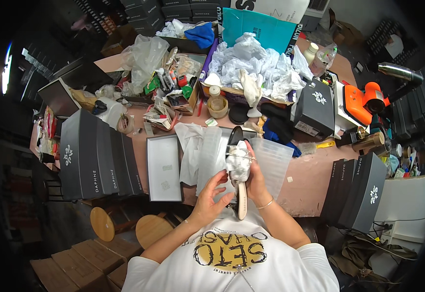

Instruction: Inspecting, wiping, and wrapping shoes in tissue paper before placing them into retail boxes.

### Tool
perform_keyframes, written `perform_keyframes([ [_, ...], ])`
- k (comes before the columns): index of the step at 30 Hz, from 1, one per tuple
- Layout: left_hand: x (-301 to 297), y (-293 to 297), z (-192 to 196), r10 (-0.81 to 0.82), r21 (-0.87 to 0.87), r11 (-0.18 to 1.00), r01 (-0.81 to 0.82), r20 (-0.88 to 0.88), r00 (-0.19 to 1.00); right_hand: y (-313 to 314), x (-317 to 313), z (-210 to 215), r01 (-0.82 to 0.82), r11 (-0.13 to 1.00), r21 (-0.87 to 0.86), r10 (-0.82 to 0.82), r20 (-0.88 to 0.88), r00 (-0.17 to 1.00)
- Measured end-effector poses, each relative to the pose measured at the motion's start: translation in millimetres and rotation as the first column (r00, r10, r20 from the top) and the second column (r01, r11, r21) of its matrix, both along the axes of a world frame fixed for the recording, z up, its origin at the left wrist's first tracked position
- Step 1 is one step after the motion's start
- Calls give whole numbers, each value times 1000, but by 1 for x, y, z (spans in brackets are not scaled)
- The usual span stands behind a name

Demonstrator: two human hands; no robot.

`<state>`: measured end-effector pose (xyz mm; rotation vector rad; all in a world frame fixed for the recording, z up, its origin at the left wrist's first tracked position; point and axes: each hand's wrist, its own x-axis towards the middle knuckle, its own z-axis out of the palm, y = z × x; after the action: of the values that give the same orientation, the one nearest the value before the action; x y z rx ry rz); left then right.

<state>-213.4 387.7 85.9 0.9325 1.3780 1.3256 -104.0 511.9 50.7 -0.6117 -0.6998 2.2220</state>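
Pink table (307, 187), two wooden stools (102, 224); right hand (257, 185) grips footwear (242, 197), left hand (210, 200) half-open beside.

The shoe (239, 168) looks partly glossy, a round stool (101, 224) smooth wood, the dark boxes (81, 158) matt.

Dressed in white, with a bold chest print (232, 250)

The person across from me wears a loose white T-shirt (173, 272) with short sleeves (319, 265). Heavy black letters cross a mustard oval, smaller ones along its edge. There's a thin chain necklace (240, 273), and slim pale bracelets on the left wrist (191, 220) and right wrist (264, 199).
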Motion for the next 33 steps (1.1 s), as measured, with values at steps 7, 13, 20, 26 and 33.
perform_keyframes([
  [7,-28,14,-35,27,50,998,-35,153,988,-18,-5,24,-208,839,502,72,277,958],
  [13,-65,4,-33,162,-281,951,127,806,569,-13,12,-26,-341,797,499,-64,630,774],
  [20,-65,-6,-42,-4,-53,977,207,965,262,-14,81,-51,-850,299,433,-684,719,126],
  [26,-61,-2,-41,82,-148,972,181,940,330,-10,131,-124,-841,399,364,-555,827,95],
  [33,-8,9,-40,292,-174,956,-234,558,777,-52,8,19,-498,370,784,-283,606,744],
])
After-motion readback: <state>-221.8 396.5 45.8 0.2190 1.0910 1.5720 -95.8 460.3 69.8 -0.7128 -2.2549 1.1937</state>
